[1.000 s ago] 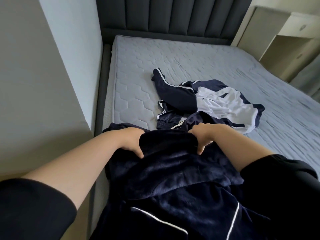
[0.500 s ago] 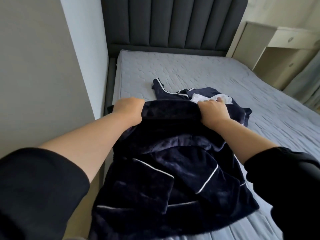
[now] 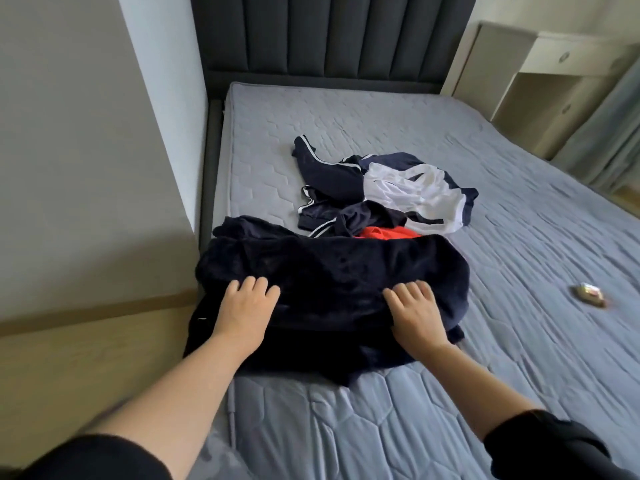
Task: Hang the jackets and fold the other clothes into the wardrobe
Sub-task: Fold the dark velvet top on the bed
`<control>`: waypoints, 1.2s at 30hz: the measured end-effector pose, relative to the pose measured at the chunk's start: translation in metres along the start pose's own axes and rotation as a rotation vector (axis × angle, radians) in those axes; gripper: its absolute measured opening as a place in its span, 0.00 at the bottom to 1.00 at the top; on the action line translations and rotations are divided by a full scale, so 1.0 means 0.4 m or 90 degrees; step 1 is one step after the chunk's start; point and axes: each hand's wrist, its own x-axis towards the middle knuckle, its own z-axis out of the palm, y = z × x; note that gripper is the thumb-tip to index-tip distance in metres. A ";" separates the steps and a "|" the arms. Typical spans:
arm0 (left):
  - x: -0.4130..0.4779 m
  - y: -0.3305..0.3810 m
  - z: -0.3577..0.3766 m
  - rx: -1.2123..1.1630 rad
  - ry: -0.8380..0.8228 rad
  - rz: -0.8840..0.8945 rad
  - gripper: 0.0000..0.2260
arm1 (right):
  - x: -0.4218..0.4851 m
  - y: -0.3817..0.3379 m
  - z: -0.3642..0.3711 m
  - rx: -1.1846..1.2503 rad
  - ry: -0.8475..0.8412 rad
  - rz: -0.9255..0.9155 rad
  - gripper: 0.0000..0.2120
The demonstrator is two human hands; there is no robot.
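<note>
Navy garment (image 3: 332, 268) lay on bed (image 3: 519, 237).
Left hand (image 3: 247, 308) and right hand (image 3: 417, 311) pressed flat, holding nothing; the soft, limp fabric was probably best lifted by its side edges.

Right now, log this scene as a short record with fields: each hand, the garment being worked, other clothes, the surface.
left hand: flat on the dark navy velvet garment, fingers spread
right hand: flat on the same garment, fingers spread
garment state: folded into a wide band, lying on the grey-blue quilted mattress, near its left edge
behind it: crumpled pile of navy-and-white sports clothes
between them: orange-red cloth, only partly showing
also on mattress: small crumpled item, right, apart from the clothes
</note>
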 end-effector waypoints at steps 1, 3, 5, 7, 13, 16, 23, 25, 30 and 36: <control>-0.006 0.009 0.004 0.006 -0.051 -0.014 0.21 | -0.023 -0.013 0.004 0.022 -0.006 -0.009 0.18; -0.012 0.026 -0.006 0.001 -0.134 -0.029 0.19 | -0.050 -0.031 0.002 0.063 -0.027 -0.004 0.19; -0.023 0.041 -0.019 -0.062 -0.158 -0.025 0.24 | -0.060 -0.037 -0.007 0.094 -0.037 0.013 0.20; -0.033 0.052 -0.034 -0.172 -0.042 0.011 0.28 | -0.065 -0.038 -0.017 0.111 -0.041 0.011 0.19; 0.004 0.147 -0.055 -0.335 0.272 0.006 0.22 | -0.088 -0.038 -0.030 0.147 -0.033 -0.025 0.14; 0.002 0.168 0.019 -0.295 0.070 -0.063 0.32 | -0.092 -0.049 -0.039 0.126 -0.110 -0.010 0.16; 0.005 0.172 0.106 -0.262 0.006 -0.090 0.42 | -0.014 -0.100 -0.076 0.398 -0.131 0.253 0.26; 0.007 0.180 0.117 -0.244 -0.018 -0.084 0.42 | 0.037 -0.118 -0.066 0.339 -0.067 0.227 0.25; 0.009 0.150 0.137 -0.234 -0.072 -0.030 0.37 | 0.092 -0.114 0.055 0.167 -0.324 0.120 0.27; 0.009 0.143 0.128 -0.254 -0.082 -0.015 0.36 | 0.082 0.101 0.127 0.163 -0.385 0.563 0.27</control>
